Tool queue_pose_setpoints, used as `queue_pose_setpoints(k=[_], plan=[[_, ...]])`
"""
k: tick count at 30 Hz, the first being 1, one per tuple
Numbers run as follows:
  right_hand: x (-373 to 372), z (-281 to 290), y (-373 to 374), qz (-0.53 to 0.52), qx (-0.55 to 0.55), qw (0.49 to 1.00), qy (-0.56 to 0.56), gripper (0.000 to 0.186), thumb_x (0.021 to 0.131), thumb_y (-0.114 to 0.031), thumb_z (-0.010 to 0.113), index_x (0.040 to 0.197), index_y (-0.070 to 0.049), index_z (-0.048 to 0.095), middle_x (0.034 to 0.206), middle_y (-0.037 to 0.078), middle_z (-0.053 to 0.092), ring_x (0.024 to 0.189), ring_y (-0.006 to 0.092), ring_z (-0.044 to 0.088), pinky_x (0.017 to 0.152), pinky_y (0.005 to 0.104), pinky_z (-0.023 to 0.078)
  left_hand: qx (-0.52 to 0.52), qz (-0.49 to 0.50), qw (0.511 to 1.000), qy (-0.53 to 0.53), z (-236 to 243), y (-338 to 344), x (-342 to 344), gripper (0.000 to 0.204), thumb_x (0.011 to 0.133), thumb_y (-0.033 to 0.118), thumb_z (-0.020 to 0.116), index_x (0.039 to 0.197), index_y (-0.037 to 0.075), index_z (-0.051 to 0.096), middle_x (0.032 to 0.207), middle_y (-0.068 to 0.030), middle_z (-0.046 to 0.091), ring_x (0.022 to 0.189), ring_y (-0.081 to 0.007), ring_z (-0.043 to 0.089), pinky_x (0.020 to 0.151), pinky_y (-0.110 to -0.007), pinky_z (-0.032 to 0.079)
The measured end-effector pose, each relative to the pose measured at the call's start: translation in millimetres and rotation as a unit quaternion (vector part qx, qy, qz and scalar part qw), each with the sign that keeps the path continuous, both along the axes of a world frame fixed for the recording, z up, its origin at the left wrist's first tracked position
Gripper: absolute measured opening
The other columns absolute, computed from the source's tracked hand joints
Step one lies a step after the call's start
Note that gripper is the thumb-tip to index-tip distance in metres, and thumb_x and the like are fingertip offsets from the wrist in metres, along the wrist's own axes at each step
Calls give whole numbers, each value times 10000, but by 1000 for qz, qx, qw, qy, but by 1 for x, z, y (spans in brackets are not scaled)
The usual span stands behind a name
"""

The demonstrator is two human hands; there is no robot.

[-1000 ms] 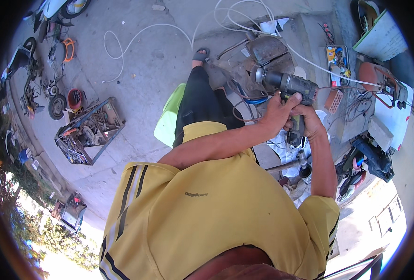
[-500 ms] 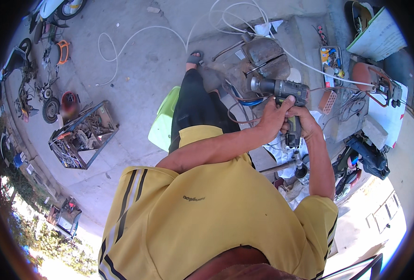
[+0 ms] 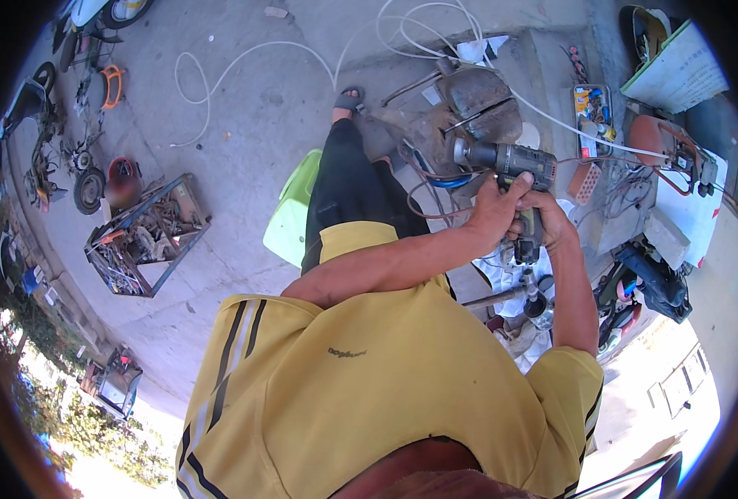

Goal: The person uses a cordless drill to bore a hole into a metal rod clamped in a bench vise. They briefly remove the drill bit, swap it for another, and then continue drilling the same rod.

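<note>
I grip a dark grey and olive cordless drill with both hands, its chuck pointing left. My left hand is closed on the upper handle, thumb on top. My right hand is closed round the handle just to the right, overlapping it. Beyond the chuck lies a rusty metal piece with a thin rod across it; I cannot tell whether the drill touches either. Brown and blue cables run below the drill. White crumpled material and a metal bar lie under my arms.
A green plastic box stands beside my leg. A metal scrap bin and motorbike parts are on the left. A tool tray, brick and orange machine are on the right. A white hose loops across the floor.
Since a second ago the view has shifted slightly, with the scene sliding left. Both hands keep the same grip on the drill, which sits slightly more to the left in the picture.
</note>
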State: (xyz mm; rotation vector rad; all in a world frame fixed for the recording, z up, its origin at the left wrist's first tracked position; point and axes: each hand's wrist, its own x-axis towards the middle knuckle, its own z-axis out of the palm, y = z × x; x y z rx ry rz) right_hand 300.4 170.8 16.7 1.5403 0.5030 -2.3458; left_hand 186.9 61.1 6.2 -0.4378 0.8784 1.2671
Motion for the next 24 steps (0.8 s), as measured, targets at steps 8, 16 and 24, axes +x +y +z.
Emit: queue_pose_setpoints(k=[8, 16, 24], plan=[[-15, 10, 16, 24, 1, 1000, -3, 198, 788, -169, 687, 924, -41, 623, 724, 86, 591, 570, 242, 617, 566, 410, 531, 11, 52, 998, 26, 7, 10, -3, 403, 984, 416, 693, 1133, 99, 494, 771, -10, 537, 500, -77, 479, 377, -261, 352], [-26, 20, 34, 57, -9, 998, -36, 214, 777, -171, 691, 906, -17, 618, 727, 89, 590, 567, 241, 598, 567, 410, 516, -2, 87, 996, 6, 18, 19, -6, 415, 983, 428, 691, 1146, 103, 492, 781, -8, 556, 505, -77, 503, 371, -261, 364], [-54, 31, 56, 126, 20, 991, -32, 220, 785, -176, 700, 894, 0, 625, 743, 99, 605, 565, 238, 609, 562, 397, 522, 15, 170, 985, -12, 23, 34, -15, 406, 990, 429, 681, 1151, 116, 480, 839, -20, 570, 520, -88, 509, 381, -265, 361]])
